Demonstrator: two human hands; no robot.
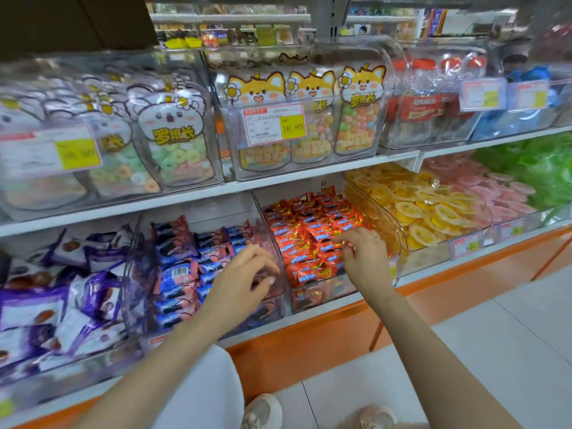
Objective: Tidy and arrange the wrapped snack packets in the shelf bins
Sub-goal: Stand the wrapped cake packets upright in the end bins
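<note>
Along the lower shelf (325,314), clear bins stand side by side, and both of the person's bare arms reach up and forward into them from the bottom edge of the view, which cuts off the elbows. The left hand (241,277) hangs palm down over the right end of the bin of blue-and-pink packets (179,270), just beside the divider. Its fingers (263,264) are curled towards the thumb, but blur and the hand's own back hide what lies under them, so I cannot tell whether they grasp anything. The right hand (365,258) is bent at the wrist over the next bin (322,292), where the red packets (309,230) lie in rough rows. Its fingers (343,243) pinch the crimped end of one of them near the front right of the pile. Purple packets (46,305) at far left are smeared by motion. The printing on all the wrappers is too small to read.
</note>
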